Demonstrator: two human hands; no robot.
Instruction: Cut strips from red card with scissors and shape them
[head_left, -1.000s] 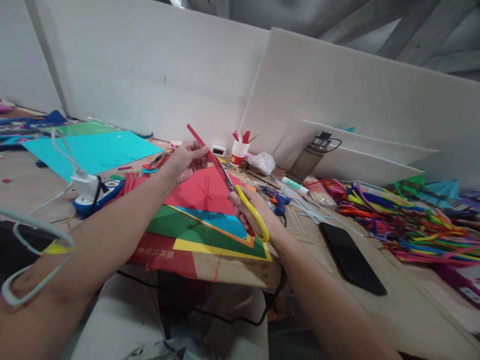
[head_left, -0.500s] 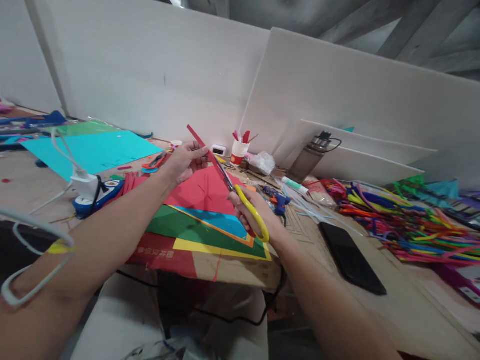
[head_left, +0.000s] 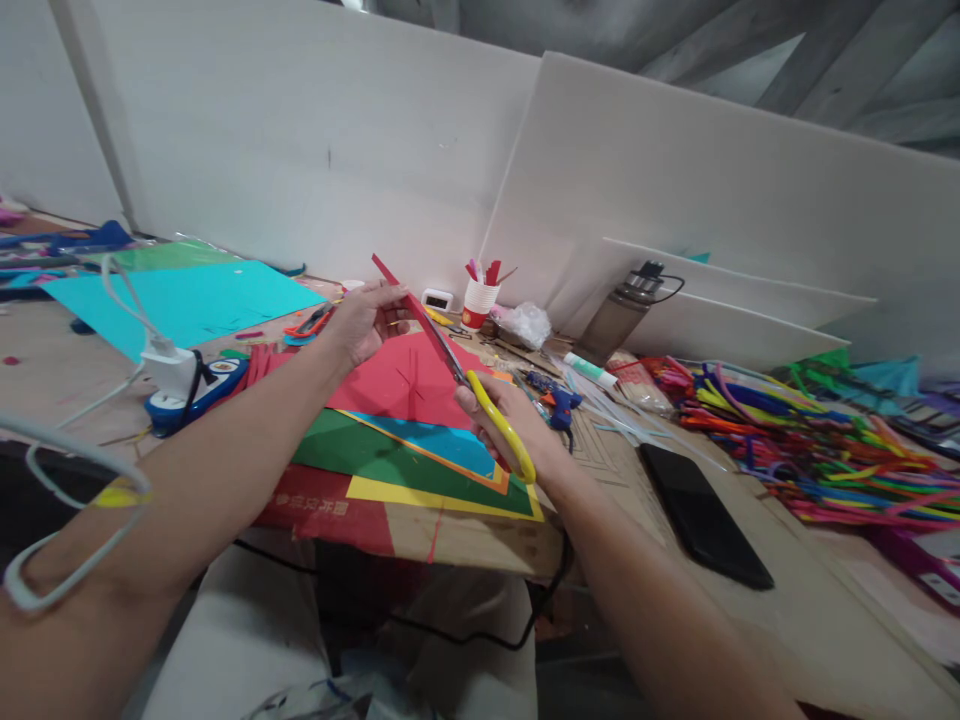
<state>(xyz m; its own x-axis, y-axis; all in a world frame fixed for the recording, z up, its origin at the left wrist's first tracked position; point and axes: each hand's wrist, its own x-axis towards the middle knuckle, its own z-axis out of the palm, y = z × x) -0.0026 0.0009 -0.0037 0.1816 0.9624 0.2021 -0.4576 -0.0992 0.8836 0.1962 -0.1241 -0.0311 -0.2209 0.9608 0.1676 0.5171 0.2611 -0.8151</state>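
Between the fingers of my left hand (head_left: 373, 322) is a narrow red paper strip (head_left: 387, 270), slanting up to the left. My right hand (head_left: 501, 420) is closed round the yellow handle of a pair of scissors (head_left: 517, 440). The blades point up and left, along the lower end of the strip; whether they are parted I cannot tell. Below both hands lies a red paper sheet (head_left: 375, 385) with thin red strips on it. Under it are blue paper (head_left: 450, 442), green paper (head_left: 390, 467) and yellow paper (head_left: 442, 500), fanned out near the table's front edge.
A paper cup of pens (head_left: 480, 303) and a grey bottle (head_left: 619, 315) stand at the back. A blue glue gun (head_left: 561, 405), a black phone (head_left: 701, 515) and many coloured pipe cleaners (head_left: 825, 440) lie to the right. A power strip (head_left: 199, 395) sits at the left.
My left hand has shifted slightly left, and the strip's angle has changed a little. The scissors stay at nearly the same place, still along the strip.
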